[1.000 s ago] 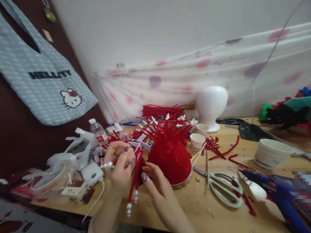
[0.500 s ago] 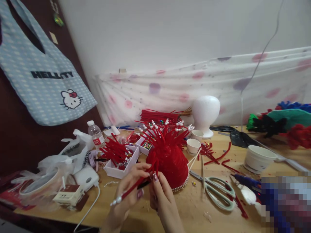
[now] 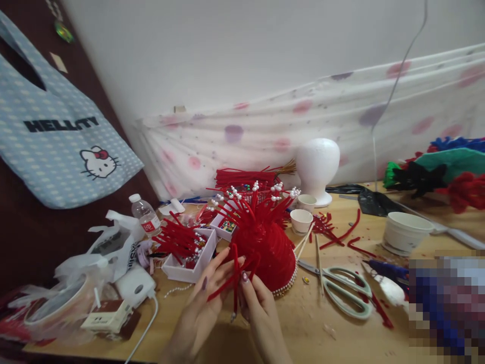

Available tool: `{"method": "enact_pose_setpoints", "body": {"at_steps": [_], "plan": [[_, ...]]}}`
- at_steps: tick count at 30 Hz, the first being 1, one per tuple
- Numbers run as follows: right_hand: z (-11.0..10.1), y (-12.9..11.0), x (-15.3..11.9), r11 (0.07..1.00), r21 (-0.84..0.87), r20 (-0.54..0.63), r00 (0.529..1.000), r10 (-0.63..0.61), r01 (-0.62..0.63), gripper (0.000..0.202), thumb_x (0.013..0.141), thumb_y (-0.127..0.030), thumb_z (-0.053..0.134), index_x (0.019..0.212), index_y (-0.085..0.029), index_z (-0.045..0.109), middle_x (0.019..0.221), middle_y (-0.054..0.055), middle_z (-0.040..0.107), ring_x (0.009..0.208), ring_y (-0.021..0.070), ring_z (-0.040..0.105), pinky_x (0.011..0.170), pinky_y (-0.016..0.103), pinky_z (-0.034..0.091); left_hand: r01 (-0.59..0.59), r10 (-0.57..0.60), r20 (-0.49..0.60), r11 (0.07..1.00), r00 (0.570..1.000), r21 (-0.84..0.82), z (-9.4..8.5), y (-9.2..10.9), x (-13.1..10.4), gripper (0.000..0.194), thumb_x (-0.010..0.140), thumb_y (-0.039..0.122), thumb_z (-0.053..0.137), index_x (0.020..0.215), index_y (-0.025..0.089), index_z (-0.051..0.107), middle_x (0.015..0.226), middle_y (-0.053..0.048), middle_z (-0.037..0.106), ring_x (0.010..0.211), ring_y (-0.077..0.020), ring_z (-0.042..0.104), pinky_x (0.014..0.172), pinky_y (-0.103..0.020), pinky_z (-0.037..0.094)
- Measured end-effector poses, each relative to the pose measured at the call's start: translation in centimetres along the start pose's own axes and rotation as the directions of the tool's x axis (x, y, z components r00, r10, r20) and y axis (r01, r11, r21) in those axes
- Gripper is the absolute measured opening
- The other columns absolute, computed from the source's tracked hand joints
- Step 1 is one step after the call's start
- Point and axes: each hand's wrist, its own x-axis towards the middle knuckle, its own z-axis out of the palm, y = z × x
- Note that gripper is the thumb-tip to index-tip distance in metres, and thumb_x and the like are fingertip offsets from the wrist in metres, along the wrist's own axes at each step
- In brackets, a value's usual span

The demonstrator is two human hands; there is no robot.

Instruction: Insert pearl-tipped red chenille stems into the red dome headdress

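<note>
In front of the red domed headpiece, my right hand pinches bent red fuzzy stems between thumb and fingers. My left hand is beside them on the left, its fingers spread and touching the stems; a grip by this hand does not show. One stem points down and has a silvery bead at its lower end. Pearl-tipped red stems fan out from the top of the headpiece, and a pearl string runs along its lower right edge.
Left are a white box of beaded stems, a bottle, a white adapter and plastic bags. Scissors, sticks, paper cups, a glue gun and stem scraps lie right. A foam head stands behind.
My left hand's fingers have spread out. The beaded stem that slanted to the lower left now points downward between my hands. The camera view has shifted slightly.
</note>
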Motion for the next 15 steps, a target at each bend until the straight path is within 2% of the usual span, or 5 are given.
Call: {"method": "enact_pose_setpoints", "body": {"at_steps": [3,5,7,12,15], "plan": [[-0.3,0.1,0.1,0.995,0.07,-0.108,0.99,0.085,-0.078,0.056,0.073,-0.068,0.063,0.097,-0.018,0.07,0.065,-0.001,0.054,0.056,0.0115,0.045,0.049,0.021,0.04,-0.098,0.086,0.129,0.991,0.988,0.089,-0.4,-0.5,-0.5,0.068,0.073,0.061,0.066,0.132,0.027,0.058,0.143,-0.011,0.051,0.136,-0.036,0.04,0.116,-0.053,0.024],[-0.5,0.1,0.1,0.996,0.065,-0.14,0.988,0.062,-0.053,0.055,0.073,-0.067,0.065,0.097,-0.018,0.071,0.07,0.001,0.06,0.062,0.0131,0.051,0.056,0.022,0.045,-0.133,0.102,0.22,0.982,0.97,0.13,-0.8,-1.0,-0.7,0.074,0.068,0.069,0.064,0.13,0.028,0.061,0.145,-0.01,0.049,0.138,-0.0375,0.037,0.116,-0.054,0.023],[-0.6,0.2,-0.2,0.999,0.043,-0.122,0.992,0.013,-0.008,0.051,0.075,-0.065,0.063,0.095,-0.019,0.072,0.079,0.004,0.065,0.075,0.017,0.059,0.071,0.027,0.051,-0.12,0.074,0.254,0.978,0.964,0.169,-0.9,-1.4,-0.7,0.075,0.069,0.073,0.059,0.128,0.027,0.062,0.146,-0.01,0.048,0.14,-0.0377,0.034,0.117,-0.054,0.021],[-1.0,0.5,-0.7,0.999,-0.004,-0.134,0.99,-0.043,0.043,0.051,0.081,-0.065,0.057,0.099,-0.02,0.072,0.1,0.009,0.071,0.099,0.0245,0.063,0.089,0.036,0.051,-0.039,0.015,0.132,0.983,0.991,0.181,-0.8,-1.5,-0.4,0.071,0.068,0.066,0.066,0.128,0.03,0.062,0.143,-0.009,0.052,0.136,-0.0382,0.04,0.115,-0.055,0.027],[-1.7,0.2,-0.8,0.99,-0.006,-0.149,0.979,-0.143,0.143,0.043,0.087,-0.058,0.053,0.096,-0.021,0.072,0.105,0.01,0.07,0.102,0.0231,0.063,0.095,0.035,0.048,-0.081,0.084,-0.013,0.981,0.996,0.179,-1.2,0.2,-0.5,0.064,0.068,0.061,0.07,0.122,0.027,0.066,0.139,-0.011,0.056,0.133,-0.0393,0.044,0.113,-0.054,0.031]]}}
